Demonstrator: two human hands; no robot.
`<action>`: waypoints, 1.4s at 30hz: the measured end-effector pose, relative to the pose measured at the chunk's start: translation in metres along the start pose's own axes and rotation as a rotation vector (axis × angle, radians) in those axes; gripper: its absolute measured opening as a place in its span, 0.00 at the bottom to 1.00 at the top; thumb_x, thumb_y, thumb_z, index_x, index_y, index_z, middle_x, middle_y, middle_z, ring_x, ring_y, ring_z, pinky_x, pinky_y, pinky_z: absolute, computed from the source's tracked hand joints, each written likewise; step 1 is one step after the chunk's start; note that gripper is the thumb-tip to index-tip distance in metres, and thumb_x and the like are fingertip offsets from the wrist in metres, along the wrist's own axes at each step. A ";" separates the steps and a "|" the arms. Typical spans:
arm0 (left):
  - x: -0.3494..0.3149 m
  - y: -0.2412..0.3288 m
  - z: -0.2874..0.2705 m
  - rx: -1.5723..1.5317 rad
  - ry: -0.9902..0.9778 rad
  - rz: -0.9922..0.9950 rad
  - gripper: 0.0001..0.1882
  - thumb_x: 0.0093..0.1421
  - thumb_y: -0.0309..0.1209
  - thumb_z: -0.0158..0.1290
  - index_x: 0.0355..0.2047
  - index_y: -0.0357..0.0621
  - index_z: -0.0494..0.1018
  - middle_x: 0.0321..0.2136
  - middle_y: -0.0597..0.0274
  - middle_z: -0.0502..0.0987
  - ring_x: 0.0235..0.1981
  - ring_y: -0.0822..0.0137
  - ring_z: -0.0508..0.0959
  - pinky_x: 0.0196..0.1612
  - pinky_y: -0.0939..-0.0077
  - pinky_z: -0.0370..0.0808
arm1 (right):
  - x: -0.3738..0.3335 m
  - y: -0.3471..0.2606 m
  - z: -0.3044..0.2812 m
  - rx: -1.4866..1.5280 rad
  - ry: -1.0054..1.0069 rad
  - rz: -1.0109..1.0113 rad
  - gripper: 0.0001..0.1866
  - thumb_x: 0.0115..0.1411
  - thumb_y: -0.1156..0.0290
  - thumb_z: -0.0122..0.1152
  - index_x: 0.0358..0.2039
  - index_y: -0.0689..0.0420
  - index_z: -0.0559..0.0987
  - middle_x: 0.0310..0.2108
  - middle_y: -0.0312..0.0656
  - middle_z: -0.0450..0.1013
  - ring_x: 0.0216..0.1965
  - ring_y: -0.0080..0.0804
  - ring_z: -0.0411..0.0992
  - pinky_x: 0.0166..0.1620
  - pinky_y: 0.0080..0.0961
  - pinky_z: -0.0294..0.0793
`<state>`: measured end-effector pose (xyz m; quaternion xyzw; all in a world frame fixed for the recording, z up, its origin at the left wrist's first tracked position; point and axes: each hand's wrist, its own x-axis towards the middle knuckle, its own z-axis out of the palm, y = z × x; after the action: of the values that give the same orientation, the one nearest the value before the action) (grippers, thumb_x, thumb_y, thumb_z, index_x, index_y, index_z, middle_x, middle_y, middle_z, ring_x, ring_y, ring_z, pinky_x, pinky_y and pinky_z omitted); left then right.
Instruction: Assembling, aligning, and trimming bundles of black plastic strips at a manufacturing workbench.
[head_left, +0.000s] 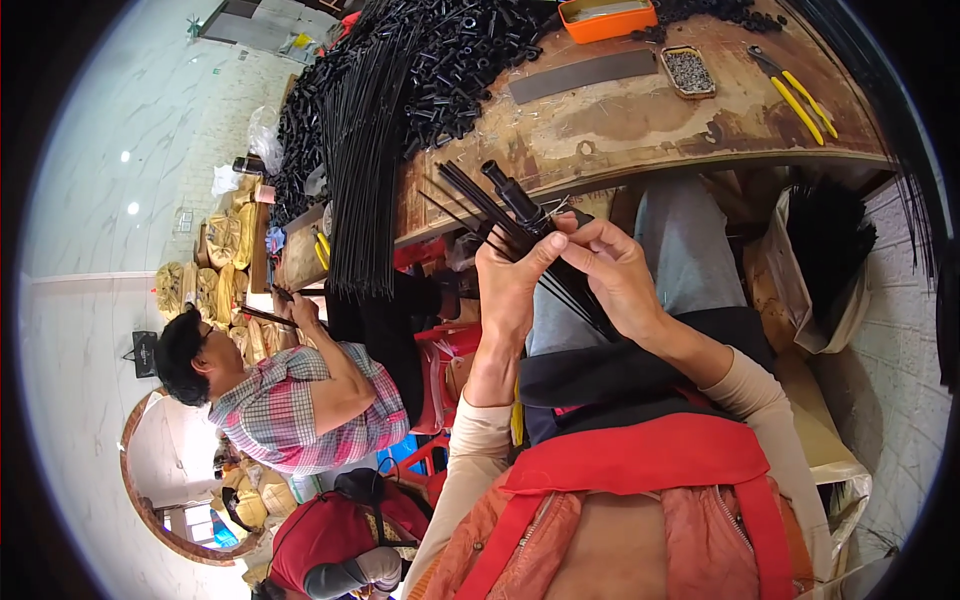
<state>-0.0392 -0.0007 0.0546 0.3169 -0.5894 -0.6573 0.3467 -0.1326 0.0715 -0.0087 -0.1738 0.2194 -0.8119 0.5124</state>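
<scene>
My left hand [508,285] is closed around a bundle of thin black rods [580,298] that look like umbrella ribs. Their ends fan out toward the bench. A stepped black plastic tube [514,196] stands up out of the same grip, tilted to the left. Close against it is my right hand [620,275], thumb and forefinger pinched at a thin silvery wire [553,206] by the tube's collar. The fingers partly hide where wire, tube and rods meet. Both hands are over my lap, just in front of the bench edge.
On the wooden bench [610,130] lie a heap of black tubes [460,60], a sheaf of long black rods [362,170], a grey strip [583,77], a tray of small metal parts [690,72], yellow-handled pliers [795,100] and an orange box [607,18]. Two people sit to my left; a sack of black rods [820,250] stands right.
</scene>
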 end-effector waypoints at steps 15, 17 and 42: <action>0.000 0.004 0.004 0.093 0.025 0.033 0.07 0.55 0.20 0.61 0.35 0.34 0.77 0.33 0.58 0.81 0.35 0.71 0.80 0.43 0.78 0.75 | 0.003 0.000 -0.001 0.021 0.027 0.061 0.04 0.61 0.77 0.61 0.35 0.58 0.76 0.38 0.34 0.74 0.42 0.17 0.70 0.49 0.18 0.68; -0.004 0.004 0.009 0.063 0.038 0.041 0.07 0.56 0.20 0.60 0.35 0.33 0.78 0.33 0.58 0.82 0.34 0.73 0.80 0.42 0.80 0.76 | 0.004 -0.002 0.000 0.043 0.023 0.088 0.04 0.61 0.77 0.61 0.36 0.59 0.76 0.38 0.34 0.74 0.42 0.18 0.71 0.50 0.18 0.68; -0.003 0.003 0.010 0.304 -0.137 0.170 0.13 0.63 0.26 0.53 0.45 0.30 0.74 0.42 0.54 0.80 0.44 0.67 0.78 0.50 0.73 0.73 | -0.010 0.008 -0.006 -0.057 0.086 -0.053 0.03 0.61 0.74 0.61 0.36 0.57 0.78 0.34 0.30 0.74 0.37 0.14 0.69 0.44 0.15 0.67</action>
<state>-0.0460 0.0069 0.0585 0.2690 -0.7288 -0.5490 0.3082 -0.1258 0.0787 -0.0187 -0.1592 0.2596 -0.8251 0.4758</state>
